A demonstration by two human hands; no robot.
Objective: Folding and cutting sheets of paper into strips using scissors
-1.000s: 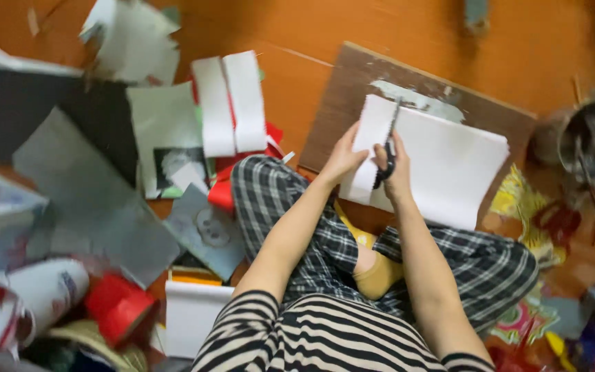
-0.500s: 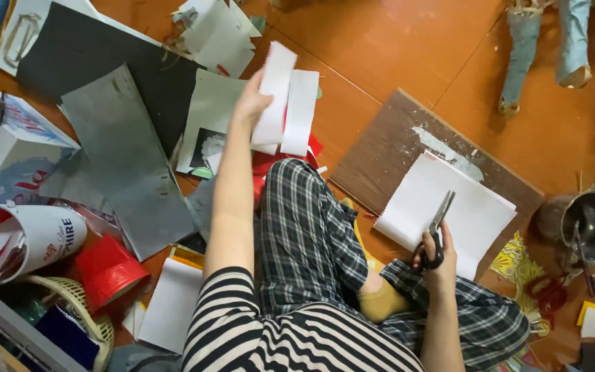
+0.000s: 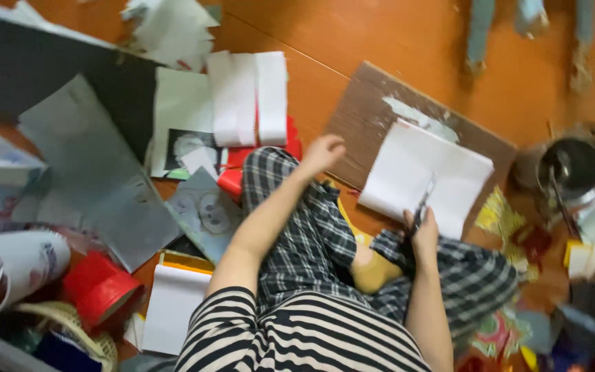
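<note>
holding scissors (image 3: pixel 423 204) in right hand (image 3: pixel 421 231) over white paper (image 3: pixel 427 176) on board (image 3: pixel 380 110) | left hand (image 3: pixel 322 153) empty, loosely curled above knee | next: steady sheet for cutting

**Clutter on the orange floor**

A dark grey sheet (image 3: pixel 29 69) lies at the upper left, a lighter grey sheet (image 3: pixel 98 182) overlapping it. Two white paper strips (image 3: pixel 251 96) lie side by side above a red piece (image 3: pixel 290 141). A black-and-white photo print (image 3: pixel 187 146) sits beside them. At the lower left stand a red tape roll (image 3: pixel 101 289) and a woven basket (image 3: pixel 70 331). A metal pot (image 3: pixel 576 169) stands at the right edge
</note>
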